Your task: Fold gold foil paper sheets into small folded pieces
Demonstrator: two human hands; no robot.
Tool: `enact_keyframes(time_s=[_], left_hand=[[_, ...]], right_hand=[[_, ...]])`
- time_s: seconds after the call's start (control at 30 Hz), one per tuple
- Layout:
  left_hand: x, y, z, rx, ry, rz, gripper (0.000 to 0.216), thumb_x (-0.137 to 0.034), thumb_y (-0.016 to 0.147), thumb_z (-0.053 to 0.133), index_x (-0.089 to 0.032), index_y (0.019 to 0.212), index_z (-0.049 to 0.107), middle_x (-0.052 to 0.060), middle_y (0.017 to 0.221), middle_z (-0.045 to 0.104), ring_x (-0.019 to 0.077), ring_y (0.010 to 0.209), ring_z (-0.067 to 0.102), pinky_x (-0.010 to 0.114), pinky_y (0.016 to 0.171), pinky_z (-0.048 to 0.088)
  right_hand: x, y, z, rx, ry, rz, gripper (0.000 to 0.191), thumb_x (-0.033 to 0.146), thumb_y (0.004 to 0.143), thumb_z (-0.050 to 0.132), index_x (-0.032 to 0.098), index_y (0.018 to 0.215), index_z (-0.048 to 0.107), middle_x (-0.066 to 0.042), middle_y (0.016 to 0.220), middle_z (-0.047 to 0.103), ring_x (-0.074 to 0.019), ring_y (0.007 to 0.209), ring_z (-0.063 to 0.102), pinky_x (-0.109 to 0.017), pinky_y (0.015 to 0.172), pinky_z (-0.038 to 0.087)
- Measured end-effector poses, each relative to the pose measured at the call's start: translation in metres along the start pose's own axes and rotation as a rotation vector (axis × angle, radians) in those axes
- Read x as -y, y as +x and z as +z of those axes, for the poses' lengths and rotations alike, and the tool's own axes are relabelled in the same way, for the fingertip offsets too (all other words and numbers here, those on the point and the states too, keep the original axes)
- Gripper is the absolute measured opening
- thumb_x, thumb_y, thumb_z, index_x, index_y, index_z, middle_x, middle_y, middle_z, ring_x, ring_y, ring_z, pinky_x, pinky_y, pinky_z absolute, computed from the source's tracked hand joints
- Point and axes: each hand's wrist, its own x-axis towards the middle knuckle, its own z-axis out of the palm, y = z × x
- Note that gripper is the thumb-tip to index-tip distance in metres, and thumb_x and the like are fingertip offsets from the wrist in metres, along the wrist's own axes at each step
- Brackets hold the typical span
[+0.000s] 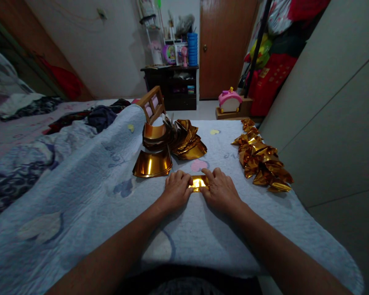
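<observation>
A small folded strip of gold foil paper (199,183) lies on the pale blue quilted cover, held at both ends. My left hand (177,188) is closed on its left end, fingertips over the far edge and thumb at the near one. On the right end, my right hand (220,189) grips it in the same way, its index finger slightly raised. Just beyond my left hand lie curved flat gold foil sheets (152,164), with a larger fanned stack (187,141) behind them. To the right is a row of folded gold foil pieces (258,157).
The quilted cover (110,229) spreads under everything. A wooden rail (152,102) stands at the far left end. Beyond are a dark cabinet (172,88), a brown door (226,49) and a pink toy (230,101). Rumpled bedding (43,147) lies left; a pale wardrobe (335,102) stands right.
</observation>
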Motion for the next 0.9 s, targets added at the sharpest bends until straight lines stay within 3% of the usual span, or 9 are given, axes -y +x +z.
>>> enact_keyframes(time_s=[0.27,0.53,0.73,0.9], left_hand=[[-0.003,0.000,-0.004,0.023,0.001,-0.009,0.009,-0.021,0.090,0.056,-0.021,0.100,0.056,0.006,0.109,0.054,0.0275,0.106,0.047,0.045,0.095,0.040],[-0.003,0.001,-0.005,0.041,0.015,-0.010,0.010,-0.021,0.091,0.057,-0.022,0.100,0.057,0.006,0.108,0.055,0.0273,0.107,0.047,0.045,0.096,0.039],[-0.001,0.000,-0.003,0.026,-0.014,-0.006,0.010,-0.021,0.091,0.056,-0.021,0.101,0.057,0.007,0.111,0.056,0.0281,0.109,0.047,0.044,0.097,0.038],[0.004,-0.001,0.002,-0.033,-0.054,0.052,0.012,-0.019,0.092,0.054,-0.020,0.103,0.055,0.008,0.109,0.057,0.0280,0.105,0.049,0.045,0.093,0.040]], right_hand=[[-0.039,0.001,-0.006,0.041,0.005,0.027,0.074,0.047,0.090,0.061,0.028,0.156,0.035,-0.014,0.119,0.054,-0.0311,0.109,0.054,-0.038,0.087,0.038],[-0.057,0.006,-0.011,0.120,0.083,0.008,0.081,0.036,0.088,0.067,0.031,0.160,0.029,-0.012,0.119,0.054,-0.0292,0.109,0.056,-0.037,0.090,0.040],[-0.071,0.007,-0.006,0.087,0.163,-0.053,0.075,0.030,0.086,0.067,0.025,0.155,0.039,-0.015,0.121,0.056,-0.0309,0.108,0.057,-0.041,0.092,0.044],[-0.070,0.011,-0.005,-0.015,0.327,-0.143,0.065,0.026,0.087,0.060,0.015,0.149,0.043,-0.014,0.116,0.059,-0.0265,0.103,0.057,-0.039,0.093,0.044]])
